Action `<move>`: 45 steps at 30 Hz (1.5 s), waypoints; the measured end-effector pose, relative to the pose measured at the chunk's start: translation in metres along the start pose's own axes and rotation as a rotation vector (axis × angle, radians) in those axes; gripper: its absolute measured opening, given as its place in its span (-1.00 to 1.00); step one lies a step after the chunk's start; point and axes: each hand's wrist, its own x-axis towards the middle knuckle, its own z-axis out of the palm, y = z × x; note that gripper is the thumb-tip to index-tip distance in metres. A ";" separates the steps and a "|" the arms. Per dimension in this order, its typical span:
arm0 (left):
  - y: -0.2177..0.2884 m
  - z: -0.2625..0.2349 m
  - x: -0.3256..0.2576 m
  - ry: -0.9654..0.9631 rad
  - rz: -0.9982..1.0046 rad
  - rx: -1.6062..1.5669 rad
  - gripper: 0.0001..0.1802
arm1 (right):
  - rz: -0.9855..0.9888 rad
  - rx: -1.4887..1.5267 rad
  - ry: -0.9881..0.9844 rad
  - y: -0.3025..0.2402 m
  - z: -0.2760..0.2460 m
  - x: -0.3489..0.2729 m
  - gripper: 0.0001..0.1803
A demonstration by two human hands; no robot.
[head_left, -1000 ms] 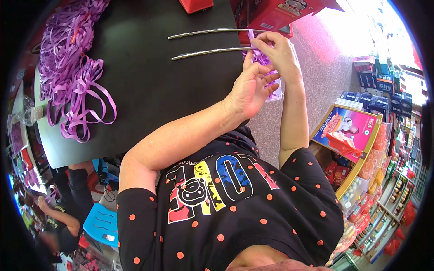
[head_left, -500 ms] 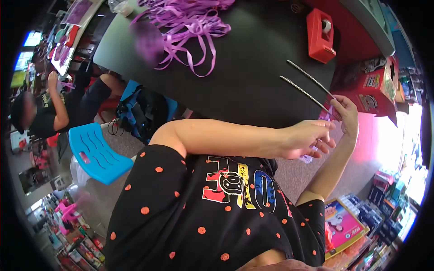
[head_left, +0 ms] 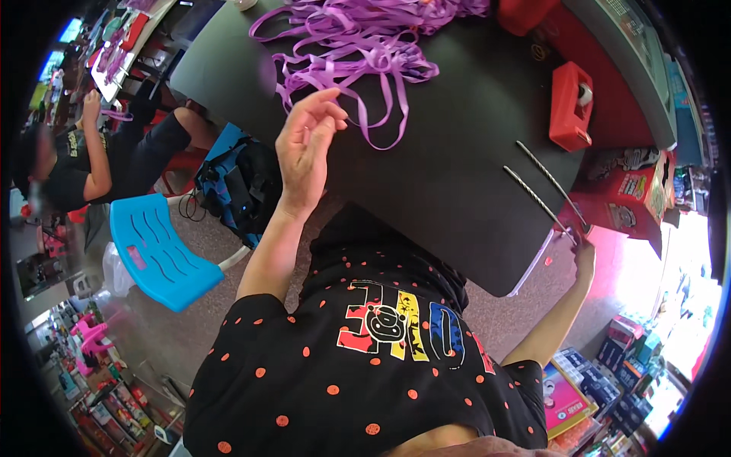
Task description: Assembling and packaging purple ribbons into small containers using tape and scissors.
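Note:
My left hand (head_left: 307,152) is raised at the near edge of the dark table, fingers loosely bent and apart, with nothing seen in it. Just beyond its fingertips lies a large tangled pile of purple ribbon loops (head_left: 358,72). My right hand (head_left: 583,257), off the table's right corner, is closed around the lower ends of a pair of thin twisted metal rods (head_left: 533,195). The rods run side by side, a little apart, and point up and left over the tabletop. Whether they join inside the hand is hidden.
A red tape dispenser (head_left: 571,110) stands at the table's right side, near a red carton (head_left: 624,198). To the left are a blue chair (head_left: 164,255) and a black bag (head_left: 242,183) on a seat. Another person (head_left: 95,164) sits farther left.
My left hand has swung from beside the right hand over to the left, near the ribbon pile. The right hand still holds the rods, now lower in view. The view has shifted.

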 end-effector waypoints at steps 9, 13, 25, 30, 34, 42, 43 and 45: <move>-0.025 -0.022 0.024 0.319 0.225 -0.187 -0.83 | -0.570 0.201 0.440 -0.259 -0.022 -0.135 -0.74; -0.033 -0.036 0.012 0.137 0.088 -0.195 -0.68 | -1.019 0.037 0.212 -0.362 0.028 -0.168 -0.81; -0.030 -0.035 0.014 -0.002 0.021 -0.035 -0.66 | -0.956 0.101 -0.068 -0.480 0.144 -0.115 -0.75; -0.031 -0.033 0.016 0.018 0.011 0.016 -0.66 | -1.084 0.278 -0.126 -0.477 0.138 -0.137 -0.80; -0.029 -0.031 0.015 0.025 0.036 0.069 -0.64 | -1.060 0.697 -0.360 -0.447 0.110 -0.179 -0.86; -0.031 -0.034 0.008 -0.077 0.397 0.049 -0.90 | -0.890 0.958 -0.636 -0.389 0.083 -0.221 -0.85; -0.025 -0.032 0.007 -0.058 0.419 0.115 -0.92 | -0.890 0.950 -0.640 -0.381 0.082 -0.222 -0.85; -0.007 -0.026 0.002 -0.113 0.377 0.167 -0.90 | -0.955 0.979 -0.669 -0.374 0.077 -0.222 -0.85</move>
